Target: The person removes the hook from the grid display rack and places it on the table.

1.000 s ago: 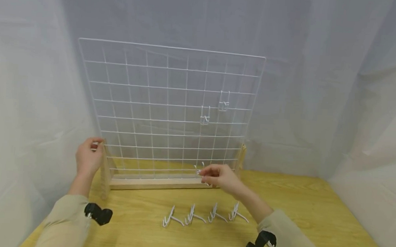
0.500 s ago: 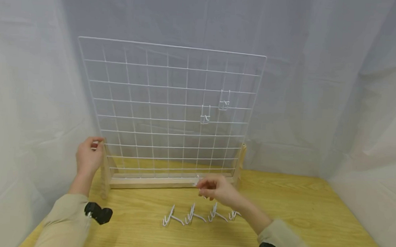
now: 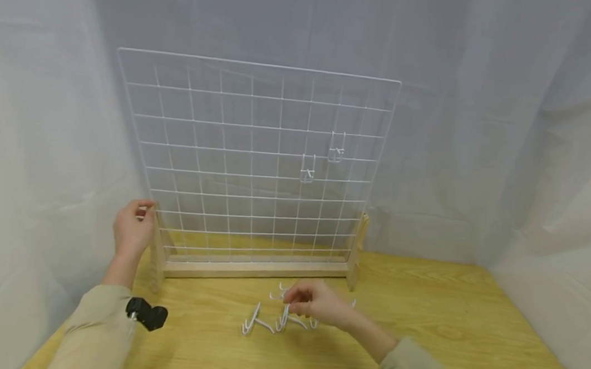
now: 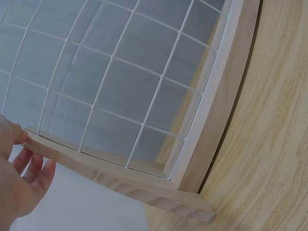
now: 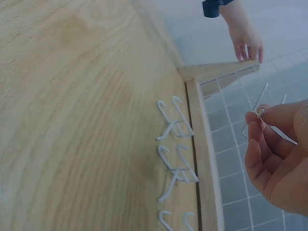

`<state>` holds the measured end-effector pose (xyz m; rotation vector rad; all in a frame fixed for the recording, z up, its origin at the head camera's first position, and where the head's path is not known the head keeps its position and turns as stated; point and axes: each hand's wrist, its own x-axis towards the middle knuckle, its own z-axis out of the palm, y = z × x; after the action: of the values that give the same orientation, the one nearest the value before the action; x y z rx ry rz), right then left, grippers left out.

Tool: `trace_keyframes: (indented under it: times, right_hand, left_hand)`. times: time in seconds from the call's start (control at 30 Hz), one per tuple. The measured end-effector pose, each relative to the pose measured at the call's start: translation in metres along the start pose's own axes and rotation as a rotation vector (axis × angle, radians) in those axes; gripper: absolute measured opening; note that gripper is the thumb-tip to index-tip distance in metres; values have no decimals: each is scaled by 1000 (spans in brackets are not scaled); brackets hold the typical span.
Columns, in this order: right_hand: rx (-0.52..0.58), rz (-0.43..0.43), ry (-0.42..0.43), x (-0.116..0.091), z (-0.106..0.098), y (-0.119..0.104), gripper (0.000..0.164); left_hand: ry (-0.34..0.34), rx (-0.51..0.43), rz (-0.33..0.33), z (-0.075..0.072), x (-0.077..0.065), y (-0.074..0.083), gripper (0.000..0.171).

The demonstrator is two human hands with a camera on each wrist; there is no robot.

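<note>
My left hand point(image 3: 134, 226) holds the top of the left wooden post point(image 3: 158, 250) of the stand, thumb on one side and fingers on the other in the left wrist view. Between thumb and fingertips, my right hand point(image 3: 319, 304) pinches a white wire hook point(image 5: 260, 113) by its prong end, its two bent ends sticking out leftward in the head view. That hand is above the row of hooks on the table and covers part of it. To its left lie a hook point(image 3: 251, 319) and a second hook point(image 3: 284, 320); others peek out from behind the hand.
A white wire grid point(image 3: 276, 198) stands upright in the wooden base point(image 3: 256, 271). Two hooks hang on its right half, an upper hook point(image 3: 335, 151) and a lower hook point(image 3: 307, 175). White sheeting point(image 3: 452, 159) surrounds the wooden table point(image 3: 434, 309).
My right hand, with the hook still pinched, has come down from the grid's bottom toward me and slightly left, over the row of hooks. The left hand keeps its hold on the post.
</note>
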<state>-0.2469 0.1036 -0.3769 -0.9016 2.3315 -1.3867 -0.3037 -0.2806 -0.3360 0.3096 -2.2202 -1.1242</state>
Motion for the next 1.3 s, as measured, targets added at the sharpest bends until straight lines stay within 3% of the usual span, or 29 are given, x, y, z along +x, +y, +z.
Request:
trace_keyframes:
  times: [0.2,0.5,0.97,1.3]
  right_hand:
    - [17,-13,-59,1,15,5,12]
    - [32,32,-112,4,37,13,8]
    - [-41,68,-107,9,61,21,6]
    - [-85,39,-148,9,71,36,9]
  left_hand:
    - [-6,-1,-7,-1,0,1,30]
    - [5,-5,-3,-2,-1,-1,29]
    - [5,-3,-10,0,-1,-3,29]
    - [23,-9,8,0,-2,2,28]
